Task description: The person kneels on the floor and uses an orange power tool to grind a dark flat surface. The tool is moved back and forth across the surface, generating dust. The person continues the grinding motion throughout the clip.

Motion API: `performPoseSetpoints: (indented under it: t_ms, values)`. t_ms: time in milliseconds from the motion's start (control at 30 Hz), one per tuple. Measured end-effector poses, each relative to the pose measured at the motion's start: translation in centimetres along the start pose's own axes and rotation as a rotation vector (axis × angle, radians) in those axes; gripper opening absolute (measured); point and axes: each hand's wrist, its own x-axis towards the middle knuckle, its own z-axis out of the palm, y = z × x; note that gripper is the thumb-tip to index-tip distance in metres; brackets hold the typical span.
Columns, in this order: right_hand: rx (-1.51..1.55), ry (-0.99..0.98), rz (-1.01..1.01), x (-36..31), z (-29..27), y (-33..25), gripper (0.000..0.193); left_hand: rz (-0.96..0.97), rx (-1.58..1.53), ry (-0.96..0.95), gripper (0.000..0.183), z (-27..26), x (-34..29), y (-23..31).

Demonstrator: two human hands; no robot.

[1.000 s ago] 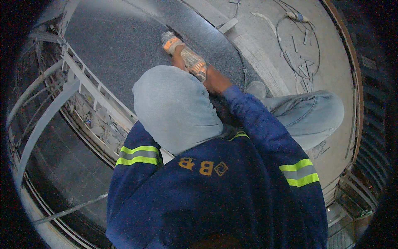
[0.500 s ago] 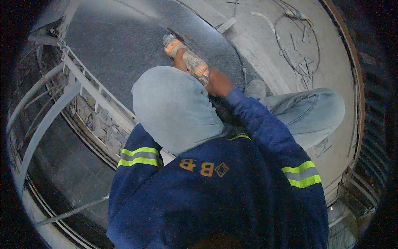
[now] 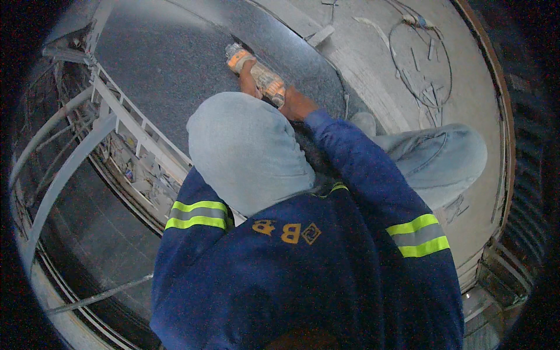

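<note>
A dust-covered orange angle grinder (image 3: 266,80) is held low over a dark grey, speckled slab (image 3: 157,70), beyond my raised knee. My left hand (image 3: 248,79) wraps round its front part, just behind the head. At the rear end, my right hand (image 3: 296,105) is closed on the body. Next to the grinder's head runs a dark line in the slab. My knee hides part of my left hand and wrist, and the disc cannot be made out.
A looped cable (image 3: 448,73) and thin offcut strips (image 3: 433,93) lie on the dusty floor at right. At left, a pale metal frame (image 3: 137,131) borders the slab, with debris beside it. Curved pipes (image 3: 64,166) stand farther left. Pale dust lies along the slab's far side.
Both hands have shifted the grinder slightly away from me and to the left along the slab. My right forearm has followed. The grip looks the same.
</note>
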Motion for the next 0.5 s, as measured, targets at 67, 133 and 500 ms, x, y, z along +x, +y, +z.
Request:
performPoseSetpoints:
  t_ms: [67,133,500]
  values:
    - [0.019,-0.006,0.019,-0.3,-0.3,0.0,0.079,-0.074,0.005,0.045,0.037,0.9,-0.5,0.5]
    - [0.015,-0.014,0.026,-0.7,-0.2,0.8,0.077,-0.117,0.008,0.049,0.036,1.9,-1.8,0.5]
    - [0.014,-0.005,0.096,-3.2,-0.2,0.6,0.064,-0.057,0.016,0.032,0.036,2.2,-3.7,-0.5]
